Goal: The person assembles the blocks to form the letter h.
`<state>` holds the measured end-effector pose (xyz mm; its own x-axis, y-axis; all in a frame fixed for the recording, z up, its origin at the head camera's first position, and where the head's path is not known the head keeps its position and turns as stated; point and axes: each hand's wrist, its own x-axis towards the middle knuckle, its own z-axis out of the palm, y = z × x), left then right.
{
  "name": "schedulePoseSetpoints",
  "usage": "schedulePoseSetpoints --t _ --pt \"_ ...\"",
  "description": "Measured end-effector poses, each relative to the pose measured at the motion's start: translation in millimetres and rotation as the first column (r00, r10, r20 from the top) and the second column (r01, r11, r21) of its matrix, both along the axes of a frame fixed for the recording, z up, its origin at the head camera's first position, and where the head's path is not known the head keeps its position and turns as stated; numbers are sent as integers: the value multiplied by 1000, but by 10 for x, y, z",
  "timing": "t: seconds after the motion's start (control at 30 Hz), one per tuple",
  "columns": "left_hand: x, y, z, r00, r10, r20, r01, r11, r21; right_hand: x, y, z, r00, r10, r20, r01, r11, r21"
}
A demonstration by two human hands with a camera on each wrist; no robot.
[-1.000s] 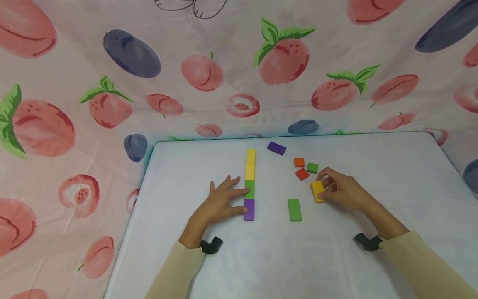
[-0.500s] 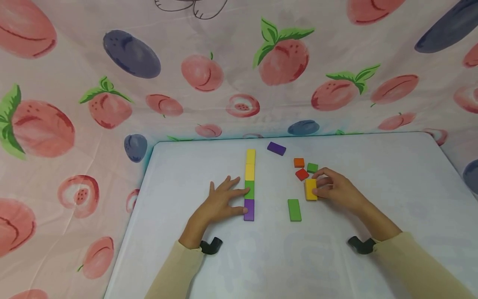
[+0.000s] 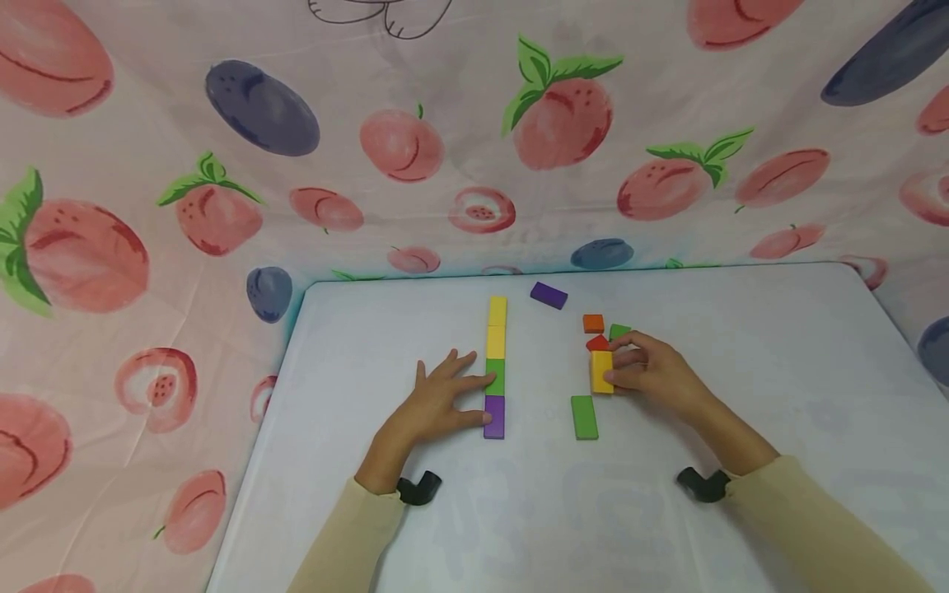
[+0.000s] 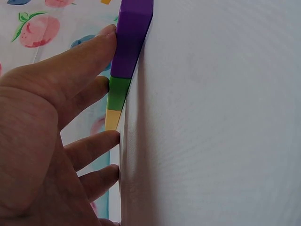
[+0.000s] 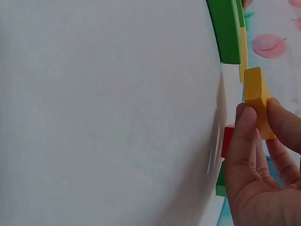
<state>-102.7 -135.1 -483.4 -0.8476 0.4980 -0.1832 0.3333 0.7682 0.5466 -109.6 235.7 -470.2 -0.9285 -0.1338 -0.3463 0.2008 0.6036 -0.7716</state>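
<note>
My left hand (image 3: 433,399) rests on the table with its fingers spread. Its thumb touches the purple block (image 3: 494,418) and its index finger the green block (image 3: 496,369). These two form one straight column with two yellow blocks (image 3: 497,328) beyond them. My right hand (image 3: 660,372) pinches another yellow block (image 3: 601,372) between thumb and fingers; in the right wrist view this yellow block (image 5: 255,89) appears raised off the table. Just nearer than it lies a loose green block (image 3: 584,417). A red block (image 3: 597,342) is partly hidden behind the held block.
Past my right fingertips are an orange block (image 3: 593,323) and a small green block (image 3: 619,331), partly covered. A dark purple block (image 3: 549,295) lies tilted near the far edge of the white table (image 3: 556,519). A fruit-print cloth (image 3: 415,74) hangs behind.
My right hand has carried the yellow block leftward, from right of the small blocks to just beyond the loose green block. The left hand has stayed still.
</note>
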Motion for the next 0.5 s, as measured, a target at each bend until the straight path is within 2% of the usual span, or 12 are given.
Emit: schedulePoseSetpoints --t 0.17,0.5 --pt "-3 -1 -6 1000 0 1 0 1000 0 -10 -48 -11 999 -26 -33 25 1000 -8" --pt "-8 -3 -12 1000 1 3 -1 1000 3 -20 -144 -13 998 -46 -40 46 999 -19"
